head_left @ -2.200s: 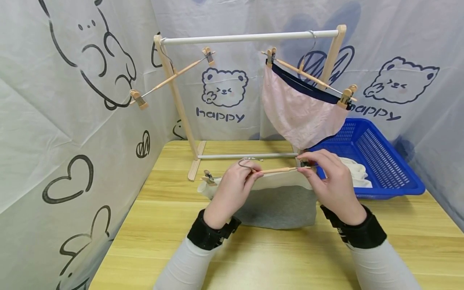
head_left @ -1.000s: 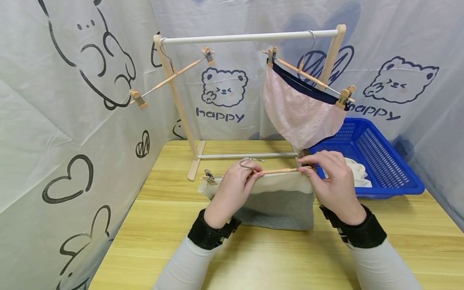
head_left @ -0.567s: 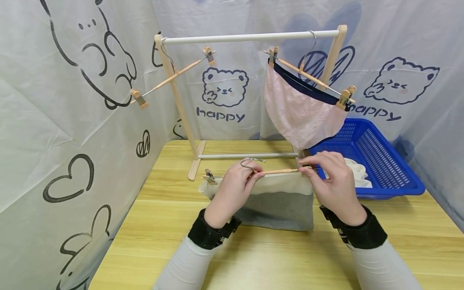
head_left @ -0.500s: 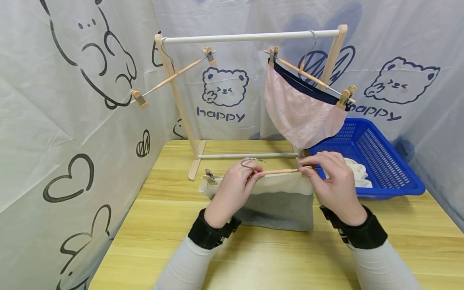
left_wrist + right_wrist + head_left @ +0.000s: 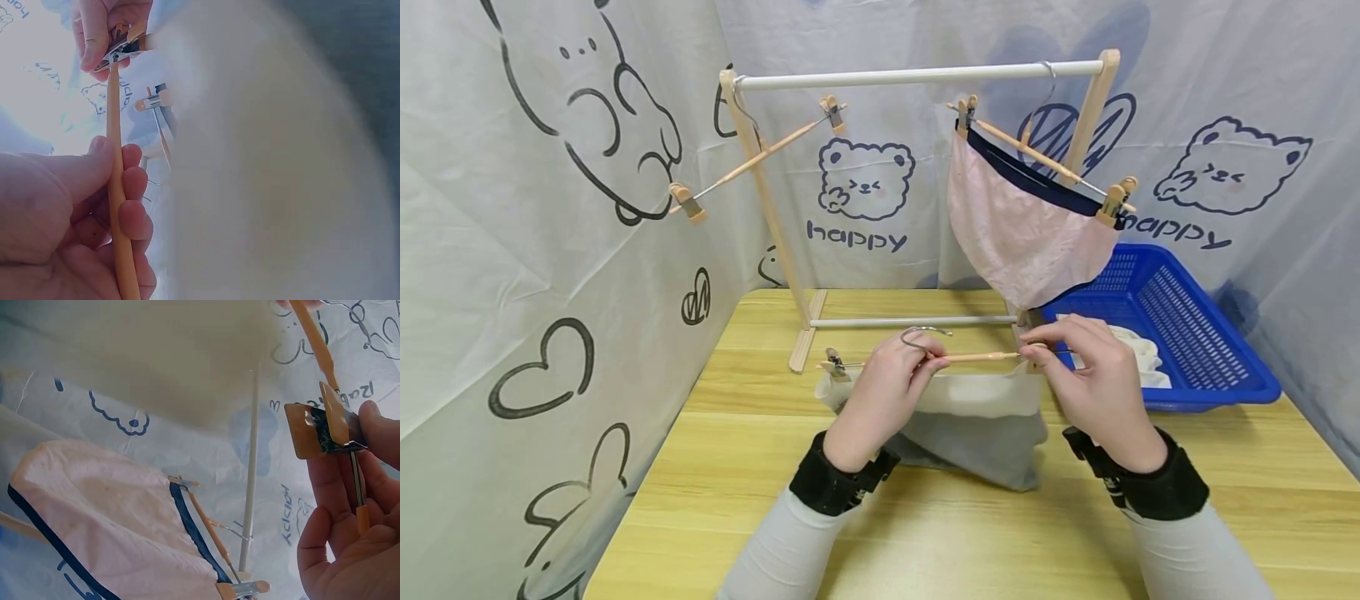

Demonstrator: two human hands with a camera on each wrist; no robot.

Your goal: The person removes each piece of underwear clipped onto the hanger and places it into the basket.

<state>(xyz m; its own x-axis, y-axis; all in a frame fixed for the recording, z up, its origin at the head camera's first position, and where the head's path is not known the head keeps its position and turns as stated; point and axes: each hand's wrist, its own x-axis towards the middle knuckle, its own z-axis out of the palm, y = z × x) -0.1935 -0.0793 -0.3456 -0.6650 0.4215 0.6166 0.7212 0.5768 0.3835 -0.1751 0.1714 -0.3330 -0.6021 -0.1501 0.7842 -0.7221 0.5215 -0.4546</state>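
In the head view my left hand grips the wooden bar of a clip hanger; the left wrist view shows fingers curled round the bar. My right hand pinches the hanger's right clip. That clip has its jaws spread with nothing between them in the right wrist view. A grey garment with a cream band hangs below the bar, held at its left end by the left clip. Its right part sags below the right clip.
A wooden rack with a white rail stands behind. From it hang a bare clip hanger and a pink garment with navy trim on another hanger. A blue basket at right holds white cloth.
The garment's right end has dropped from the right clip, and its lower grey part has swung down. My right hand has shifted slightly right; the left hand has hardly moved.
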